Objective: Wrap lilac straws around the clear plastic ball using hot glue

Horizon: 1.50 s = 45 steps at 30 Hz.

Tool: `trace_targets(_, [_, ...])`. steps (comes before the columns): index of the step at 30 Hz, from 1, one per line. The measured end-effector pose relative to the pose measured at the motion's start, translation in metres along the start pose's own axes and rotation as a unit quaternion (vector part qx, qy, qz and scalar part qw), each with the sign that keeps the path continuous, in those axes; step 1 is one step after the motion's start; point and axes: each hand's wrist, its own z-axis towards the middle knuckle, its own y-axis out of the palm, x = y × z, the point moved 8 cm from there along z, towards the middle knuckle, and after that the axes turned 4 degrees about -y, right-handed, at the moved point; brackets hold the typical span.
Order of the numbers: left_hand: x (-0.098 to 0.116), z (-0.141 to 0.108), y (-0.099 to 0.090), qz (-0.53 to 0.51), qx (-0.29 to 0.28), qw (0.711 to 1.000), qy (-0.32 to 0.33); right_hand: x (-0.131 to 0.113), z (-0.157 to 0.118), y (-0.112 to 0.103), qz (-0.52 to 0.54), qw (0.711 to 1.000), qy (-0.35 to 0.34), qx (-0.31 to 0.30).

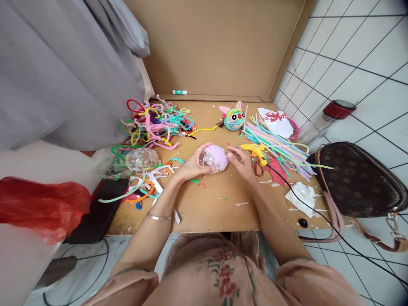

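A clear round ball [214, 159], partly covered with lilac strands, is above the middle of the wooden table. My left hand [196, 163] holds it from the left, thumb below and fingers behind. To the right of the ball is my right hand [240, 162], its fingers bent towards the ball's right side; whether the fingertips touch it or pinch a strand is too small to tell. Just beyond my right hand lies a yellow glue gun [256, 152], its nozzle pointing left.
Coloured pipe cleaners [156, 123] are heaped at the back left, near a clear ball [142, 159]. A decorated ball [234, 119] stands at the back. Straight pipe cleaners [280, 146], white tissue [301, 198], a bottle [321, 121] and a brown bag [360, 180] are right.
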Motion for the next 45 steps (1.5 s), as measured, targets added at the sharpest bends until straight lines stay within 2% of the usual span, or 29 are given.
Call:
trace_targets(3, [-0.007,0.002,-0.002,-0.016,0.058,0.998,-0.009,-0.005,-0.004,0.016,0.053,0.996,0.022,-0.070])
trace_targets(6, [-0.007,0.002,-0.003,0.024,0.095,0.995,0.003,-0.005,-0.005,0.020,0.041,0.995,0.031,-0.089])
trace_targets(11, [-0.006,0.000,-0.003,0.083,0.103,0.991,-0.005,0.000,-0.004,0.020,0.007,0.997,0.032,-0.070])
trace_targets(15, [-0.005,0.000,-0.005,0.051,0.124,0.991,0.003,0.012,-0.004,0.020,0.083,0.993,0.070,-0.038])
trace_targets(18, [-0.005,0.000,-0.006,-0.004,0.145,0.989,0.015,0.016,-0.004,0.020,0.159,0.982,0.096,-0.023])
trace_targets(21, [-0.012,0.004,-0.006,-0.108,0.150,0.983,-0.006,0.015,-0.002,0.017,0.194,0.975,0.111,-0.010])
trace_targets(24, [-0.020,0.006,-0.010,-0.232,0.172,0.957,-0.040,0.011,-0.001,0.012,0.201,0.973,0.115,0.001])
trace_targets(27, [-0.021,0.007,-0.012,-0.345,0.167,0.922,-0.055,0.008,-0.001,0.011,0.197,0.974,0.112,-0.002])
trace_targets(30, [-0.019,0.006,-0.013,-0.395,0.160,0.903,-0.062,0.007,-0.001,0.010,0.183,0.977,0.107,0.001])
trace_targets(36, [-0.020,0.006,-0.011,-0.358,0.162,0.917,-0.074,0.011,-0.001,0.010,0.178,0.977,0.114,0.008])
trace_targets(45, [-0.023,0.007,-0.014,-0.301,0.194,0.930,-0.076,0.014,-0.002,0.010,0.128,0.986,0.105,0.002])
